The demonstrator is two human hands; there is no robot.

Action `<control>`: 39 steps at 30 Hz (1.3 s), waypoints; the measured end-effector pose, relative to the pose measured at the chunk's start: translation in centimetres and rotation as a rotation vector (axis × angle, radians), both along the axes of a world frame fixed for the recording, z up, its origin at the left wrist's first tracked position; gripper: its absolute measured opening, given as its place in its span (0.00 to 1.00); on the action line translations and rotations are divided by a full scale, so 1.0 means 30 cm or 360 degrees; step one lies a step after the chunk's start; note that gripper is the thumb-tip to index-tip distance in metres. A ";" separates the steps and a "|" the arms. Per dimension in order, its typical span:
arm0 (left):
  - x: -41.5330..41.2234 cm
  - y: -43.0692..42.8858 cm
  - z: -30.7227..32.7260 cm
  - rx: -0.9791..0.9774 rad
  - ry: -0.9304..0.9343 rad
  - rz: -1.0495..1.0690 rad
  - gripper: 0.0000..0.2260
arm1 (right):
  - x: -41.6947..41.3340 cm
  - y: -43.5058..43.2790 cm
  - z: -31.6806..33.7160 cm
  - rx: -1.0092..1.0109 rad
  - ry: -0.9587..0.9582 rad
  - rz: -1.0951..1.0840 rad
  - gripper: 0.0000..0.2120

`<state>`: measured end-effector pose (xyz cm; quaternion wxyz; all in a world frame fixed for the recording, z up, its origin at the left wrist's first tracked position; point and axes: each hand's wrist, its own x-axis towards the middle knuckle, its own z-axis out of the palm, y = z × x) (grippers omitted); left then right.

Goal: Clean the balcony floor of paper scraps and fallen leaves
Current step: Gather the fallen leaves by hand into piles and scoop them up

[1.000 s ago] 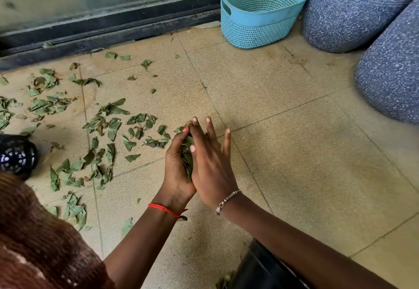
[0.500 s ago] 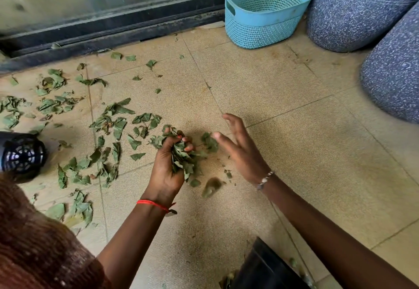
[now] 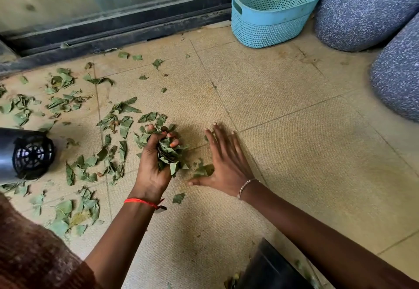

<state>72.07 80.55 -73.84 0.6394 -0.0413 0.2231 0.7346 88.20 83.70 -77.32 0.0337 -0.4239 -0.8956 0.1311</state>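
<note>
My left hand (image 3: 152,164) grips a bunch of green leaves (image 3: 170,155) just above the tan tiled floor (image 3: 283,130). Beside it, my right hand (image 3: 223,164) lies flat with fingers straight, low over the floor, touching a few dropped leaves (image 3: 204,170). One leaf piece (image 3: 178,198) lies near my left wrist. Many loose green leaves (image 3: 90,161) are scattered over the tiles to the left, reaching back to the door track. I see no paper scraps.
A light blue perforated basket (image 3: 272,23) stands at the back by a sliding glass door track (image 3: 113,32). Two grey speckled poufs (image 3: 367,9) stand at the right. A black round device (image 3: 25,152) lies at the left edge. A black container (image 3: 267,268) sits at the bottom.
My hands, pressed together round the leaves a second ago, have parted. The left kept the bunch, some leaves fell, and the right has dropped flat to the floor by them.
</note>
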 end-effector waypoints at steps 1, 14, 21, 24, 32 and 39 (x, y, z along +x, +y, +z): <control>0.001 -0.004 0.012 0.0024 -0.0006 0.0009 0.21 | -0.015 0.018 0.000 -0.0017 -0.0005 0.0032 0.60; -0.073 -0.017 -0.043 -0.0074 -0.0049 -0.0023 0.29 | -0.053 -0.102 -0.014 -0.0203 0.0396 0.0624 0.34; -0.067 -0.016 -0.039 -0.0089 -0.0070 0.0130 0.25 | -0.029 -0.110 -0.019 -0.0344 0.0639 0.1015 0.16; -0.049 -0.020 -0.021 -0.0060 -0.0033 0.0099 0.24 | 0.003 -0.091 -0.026 -0.0279 0.0656 0.1061 0.18; -0.045 -0.020 -0.024 -0.0084 -0.0072 0.0179 0.29 | 0.037 -0.063 -0.020 -0.0173 0.1056 0.0554 0.09; -0.036 -0.012 -0.036 -0.0082 -0.0074 0.0067 0.34 | 0.122 0.089 0.088 -0.2182 0.2677 -0.1103 0.12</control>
